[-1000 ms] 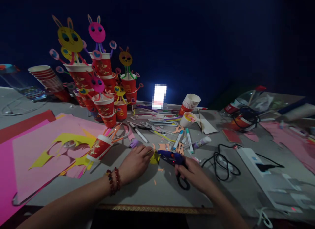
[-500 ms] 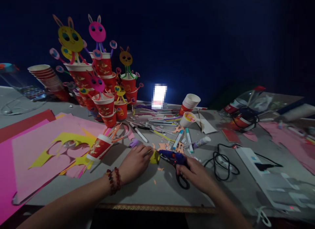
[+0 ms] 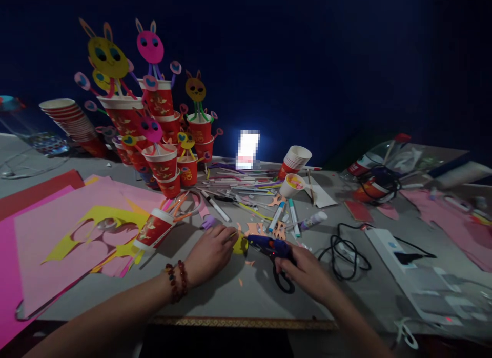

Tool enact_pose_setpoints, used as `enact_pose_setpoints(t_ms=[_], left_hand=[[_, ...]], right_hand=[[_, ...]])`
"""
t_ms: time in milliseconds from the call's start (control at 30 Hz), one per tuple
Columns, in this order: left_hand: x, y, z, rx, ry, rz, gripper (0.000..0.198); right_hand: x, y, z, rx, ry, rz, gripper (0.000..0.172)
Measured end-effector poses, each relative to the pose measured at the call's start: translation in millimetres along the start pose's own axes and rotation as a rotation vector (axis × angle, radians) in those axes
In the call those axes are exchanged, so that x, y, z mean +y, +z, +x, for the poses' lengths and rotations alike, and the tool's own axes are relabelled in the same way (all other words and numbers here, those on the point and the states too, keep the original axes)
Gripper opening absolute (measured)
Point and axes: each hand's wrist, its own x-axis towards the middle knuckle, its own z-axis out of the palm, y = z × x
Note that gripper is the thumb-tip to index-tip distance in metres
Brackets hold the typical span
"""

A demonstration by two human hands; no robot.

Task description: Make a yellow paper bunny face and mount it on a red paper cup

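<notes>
My right hand point(image 3: 302, 268) is wrapped round a dark blue hot glue gun point(image 3: 265, 243), its nozzle pointing left. Close by that nozzle, a yellow paper disc point(image 3: 241, 244) lies on the table, partly covered by the fingers of my left hand point(image 3: 214, 250). Those fingers are bent and pinched together at the disc's left edge. A thin, pale piece shows at their tips, too small to name. Below the glue gun are black-handled scissors point(image 3: 283, 282), their blades hidden. Orange paper scraps point(image 3: 257, 229) lie just beyond the disc.
Red paper cups with paper rabbit figures point(image 3: 159, 160) stand stacked at the back left. A tilted cup point(image 3: 154, 230) rests near pink sheets point(image 3: 46, 230). Markers point(image 3: 294, 218) and a glue stick point(image 3: 314, 220) lie ahead. A power strip point(image 3: 400, 271) and black cable point(image 3: 346, 260) occupy the right.
The whole view has shifted slightly. Both hands, the glue gun and the yellow disc keep nearly the same places relative to each other.
</notes>
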Motion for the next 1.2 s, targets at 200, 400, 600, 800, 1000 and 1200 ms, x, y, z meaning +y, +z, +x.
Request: enact_pose_setpoints(t_ms=[200, 400, 600, 800, 1000, 1200], left_hand=[[-0.3, 2.5, 0.1, 0.013, -0.003, 0.008, 0.035], [-0.7, 2.3, -0.8, 0.026, -0.009, -0.007, 0.034], [-1.0, 2.4, -0.9, 0.031, -0.009, -0.012, 0.033], [-1.7, 2.0, -1.0, 0.011, -0.006, -0.024, 0.037], [-0.7, 2.0, -0.9, 0.042, -0.026, -0.071, 0.038], [-0.6, -0.4, -3.3, 0.105, -0.051, -0.196, 0.038]], right_hand=[[0.7, 3.5, 1.6, 0.026, 0.016, -0.062, 0.028], [1.8, 4.2, 2.9, -0.006, -0.022, -0.169, 0.034], [0.8, 4.3, 1.7, 0.015, -0.032, -0.171, 0.031], [-4.2, -0.8, -1.1, 0.026, -0.012, -0.164, 0.031], [-1.2, -1.8, -1.2, 0.074, 0.035, -0.125, 0.031], [9.4, 10.2, -1.0, 0.065, 0.056, 0.062, 0.032]])
